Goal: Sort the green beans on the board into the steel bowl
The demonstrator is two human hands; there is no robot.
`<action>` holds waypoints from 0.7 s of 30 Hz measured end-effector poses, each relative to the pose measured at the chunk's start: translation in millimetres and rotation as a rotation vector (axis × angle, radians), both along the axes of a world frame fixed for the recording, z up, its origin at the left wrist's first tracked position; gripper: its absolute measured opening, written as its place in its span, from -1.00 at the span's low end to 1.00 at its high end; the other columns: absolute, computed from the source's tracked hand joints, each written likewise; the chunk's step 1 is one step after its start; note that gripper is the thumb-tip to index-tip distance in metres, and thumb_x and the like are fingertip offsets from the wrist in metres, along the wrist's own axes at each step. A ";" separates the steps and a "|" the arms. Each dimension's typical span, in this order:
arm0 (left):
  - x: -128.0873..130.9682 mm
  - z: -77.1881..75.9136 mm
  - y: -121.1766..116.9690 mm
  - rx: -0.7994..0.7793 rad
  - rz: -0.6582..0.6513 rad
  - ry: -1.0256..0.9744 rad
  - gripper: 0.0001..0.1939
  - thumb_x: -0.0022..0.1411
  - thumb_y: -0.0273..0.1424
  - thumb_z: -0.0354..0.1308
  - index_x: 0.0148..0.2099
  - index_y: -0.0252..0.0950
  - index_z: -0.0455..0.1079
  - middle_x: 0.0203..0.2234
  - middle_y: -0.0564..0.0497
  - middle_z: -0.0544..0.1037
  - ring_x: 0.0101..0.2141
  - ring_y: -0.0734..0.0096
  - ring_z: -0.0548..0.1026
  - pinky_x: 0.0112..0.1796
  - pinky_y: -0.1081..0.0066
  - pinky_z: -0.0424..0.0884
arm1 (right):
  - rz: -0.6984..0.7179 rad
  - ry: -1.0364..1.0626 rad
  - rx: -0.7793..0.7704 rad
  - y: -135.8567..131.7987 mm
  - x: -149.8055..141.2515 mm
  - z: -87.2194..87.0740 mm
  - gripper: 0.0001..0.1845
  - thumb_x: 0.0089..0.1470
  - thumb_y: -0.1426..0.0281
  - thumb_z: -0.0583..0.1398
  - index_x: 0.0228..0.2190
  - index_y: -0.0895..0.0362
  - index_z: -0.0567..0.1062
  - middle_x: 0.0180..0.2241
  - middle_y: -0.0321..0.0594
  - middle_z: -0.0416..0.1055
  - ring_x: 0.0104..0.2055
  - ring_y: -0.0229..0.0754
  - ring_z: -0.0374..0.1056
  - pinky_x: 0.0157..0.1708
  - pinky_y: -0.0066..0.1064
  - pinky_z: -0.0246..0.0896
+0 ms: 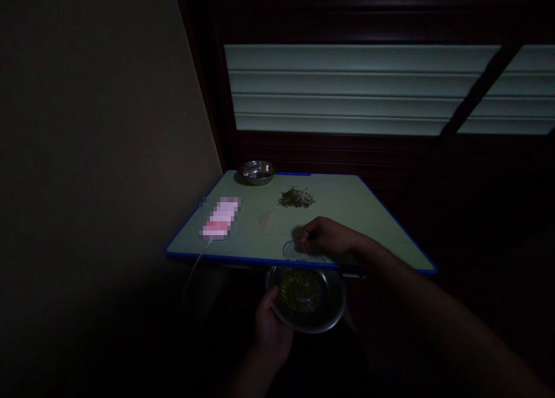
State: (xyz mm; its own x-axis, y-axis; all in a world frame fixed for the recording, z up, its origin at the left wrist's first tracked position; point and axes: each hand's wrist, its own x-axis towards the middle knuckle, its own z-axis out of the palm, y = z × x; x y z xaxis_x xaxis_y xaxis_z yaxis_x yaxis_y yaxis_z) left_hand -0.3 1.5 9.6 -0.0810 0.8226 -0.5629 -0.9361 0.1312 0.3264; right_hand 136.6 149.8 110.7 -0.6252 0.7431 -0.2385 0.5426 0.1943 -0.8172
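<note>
My left hand grips the rim of a metal bowl, its thumb over the edge, just below the table's front edge. Greenish small grains or seeds lie in that bowl. Above the front edge of the table, my right hand is closed with the fingertips pressed together, beside a small clear round dish or lid. Whatever the right fingertips may hold is too small and dark to make out. Farther back on the table is a loose pile of dark green-brown grains.
The pale green table has a blue rim. A second metal bowl stands at its back left. A lit phone with a cable lies at the left. Pale small bits are scattered mid-table. A wall borders the left side.
</note>
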 end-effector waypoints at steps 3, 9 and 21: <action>0.1 -1.9 0.6 0.001 0.012 0.006 -0.71 0.19 -0.43 0.10 -0.07 -0.31 0.54 -0.36 -0.06 0.68 -0.26 0.20 0.61 -0.01 0.14 0.43 | -0.011 0.009 0.003 -2.8 -0.4 1.6 -0.94 -0.19 0.45 0.26 -0.54 0.18 0.54 -0.58 -0.32 0.41 -0.53 -0.33 0.22 -0.44 -0.43 0.14; 0.3 -4.0 1.7 0.019 0.015 -0.015 -0.67 0.18 -0.43 0.11 -0.02 -0.32 0.52 -0.34 -0.09 0.68 -0.23 0.16 0.61 -0.04 0.14 0.44 | 0.035 -0.017 0.037 -9.2 -1.1 2.9 -0.94 -0.16 0.48 0.25 -0.51 0.18 0.55 -0.56 -0.30 0.43 -0.51 -0.33 0.24 -0.43 -0.46 0.16; -0.2 -5.2 -0.7 0.007 -0.010 0.016 -0.72 0.17 -0.43 0.13 -0.08 -0.30 0.54 -0.34 -0.06 0.68 -0.26 0.18 0.62 -0.02 0.11 0.44 | -0.451 0.089 0.157 -1.7 43.4 -3.5 -0.77 -0.14 0.24 0.29 -0.52 0.17 0.50 -0.49 -0.21 0.50 -0.46 -0.24 0.33 -0.45 -0.44 0.19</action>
